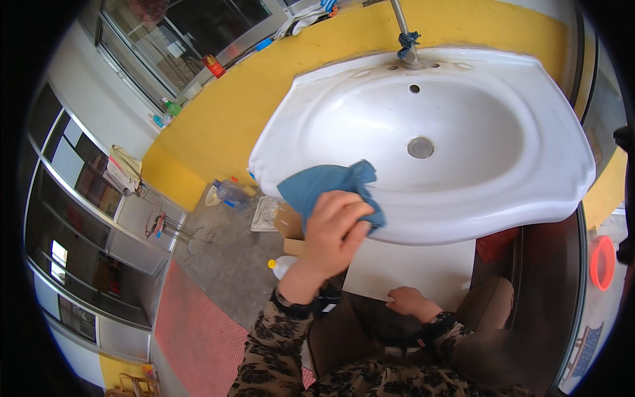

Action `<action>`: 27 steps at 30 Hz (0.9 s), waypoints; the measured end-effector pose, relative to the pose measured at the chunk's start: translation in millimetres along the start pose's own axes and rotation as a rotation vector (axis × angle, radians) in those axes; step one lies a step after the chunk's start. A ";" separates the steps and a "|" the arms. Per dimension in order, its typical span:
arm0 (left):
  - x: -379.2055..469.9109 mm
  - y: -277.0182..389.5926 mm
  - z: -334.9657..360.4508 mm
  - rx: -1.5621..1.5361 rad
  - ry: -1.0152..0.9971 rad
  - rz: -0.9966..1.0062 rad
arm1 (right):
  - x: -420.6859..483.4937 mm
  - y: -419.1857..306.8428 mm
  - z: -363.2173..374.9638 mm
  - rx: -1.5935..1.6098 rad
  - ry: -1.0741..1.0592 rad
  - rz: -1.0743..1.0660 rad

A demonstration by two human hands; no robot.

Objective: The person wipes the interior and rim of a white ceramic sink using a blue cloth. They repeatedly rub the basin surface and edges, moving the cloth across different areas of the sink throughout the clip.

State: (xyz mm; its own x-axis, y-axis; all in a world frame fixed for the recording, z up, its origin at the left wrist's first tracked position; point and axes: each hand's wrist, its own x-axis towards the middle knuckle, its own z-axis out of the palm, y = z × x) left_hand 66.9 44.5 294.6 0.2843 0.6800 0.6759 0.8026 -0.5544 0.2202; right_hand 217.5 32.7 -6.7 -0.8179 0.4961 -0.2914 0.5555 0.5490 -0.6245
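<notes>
A white ceramic washbasin (540, 149) with a round metal drain (420, 148) lies before me. My left hand (340, 228) is closed around a blue cloth (317, 186), which lies against the basin's front left rim. Lower down, my right hand (409, 301) rests near my lap, below the basin's front edge and beside a pale board (412, 265); its fingers are partly curled and I cannot tell whether it holds anything. At the back of the basin stands a metal faucet (401, 20) with a dark rag (409, 42) tied around it.
Below the basin at left are a cardboard box (289, 223), a white bottle with a yellow cap (284, 266) and a large plastic water bottle (232, 194). A yellow wall (238, 109) runs behind. An orange-red basin (602, 263) is at far right.
</notes>
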 end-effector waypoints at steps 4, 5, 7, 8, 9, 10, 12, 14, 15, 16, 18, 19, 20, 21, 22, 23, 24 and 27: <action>-3.9 -31.9 -24.4 0.266 -0.075 0.034 | -1.7 -1.9 1.1 0.004 0.002 -0.006; -3.9 -37.5 -27.3 0.403 -0.114 0.022 | -1.3 -2.4 1.7 0.005 0.001 -0.012; 0.9 -53.2 -32.8 0.473 -0.187 -0.031 | -0.6 -2.9 2.7 -0.005 -0.012 -0.018; 8.5 -65.4 -34.7 0.407 -0.221 -0.073 | -0.1 -3.3 3.1 0.002 0.000 -0.029; 15.5 -76.1 -36.2 0.343 -0.263 -0.132 | 0.2 -3.7 3.2 0.000 0.008 -0.035; 20.0 -84.3 -37.3 0.316 -0.266 -0.198 | 0.2 -4.1 3.5 -0.002 0.014 -0.042; 20.0 -90.7 -31.4 0.267 -0.099 -0.271 | -0.1 -5.1 3.1 0.001 0.007 -0.034; 20.1 -91.5 -28.3 0.242 -0.024 -0.278 | -0.3 -6.6 2.3 0.001 0.007 -0.029; 18.8 -88.5 -28.6 0.296 -0.098 -0.274 | -0.4 -7.5 1.9 -0.001 0.009 -0.030; 17.0 -83.1 -28.7 0.358 -0.190 -0.273 | -0.1 -8.5 1.5 -0.004 0.012 -0.031; 12.6 -67.6 -26.0 0.389 -0.288 -0.349 | 1.6 -10.3 0.9 -0.011 -0.002 -0.034; 10.3 -57.2 -22.5 0.420 -0.279 -0.313 | 2.4 -10.8 0.9 -0.019 -0.011 -0.030; 9.3 -46.8 -19.2 0.451 -0.283 -0.301 | 3.7 -11.5 0.8 -0.018 -0.015 -0.035; 9.1 -35.6 -15.3 0.483 -0.287 -0.287 | 4.5 -12.0 1.1 -0.020 -0.021 -0.035; 10.4 -25.1 -11.4 0.487 -0.288 -0.257 | 5.5 -12.2 1.0 -0.023 -0.026 -0.035; 12.7 -14.9 -6.7 0.500 -0.285 -0.217 | 6.1 -12.3 1.0 -0.025 -0.024 -0.038; 15.2 -5.2 -2.1 0.515 -0.280 -0.179 | 6.0 -11.9 1.1 -0.029 -0.022 -0.044; 19.7 19.0 6.9 0.385 -0.309 -0.155 | 4.5 -10.8 1.2 -0.040 -0.028 -0.037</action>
State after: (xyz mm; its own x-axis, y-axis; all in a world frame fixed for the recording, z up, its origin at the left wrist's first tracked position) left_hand 91.3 50.7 307.2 0.2420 0.8822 0.4039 0.9658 -0.2589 -0.0131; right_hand 207.6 28.2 -2.2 -0.8416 0.4562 -0.2891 0.5298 0.5935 -0.6058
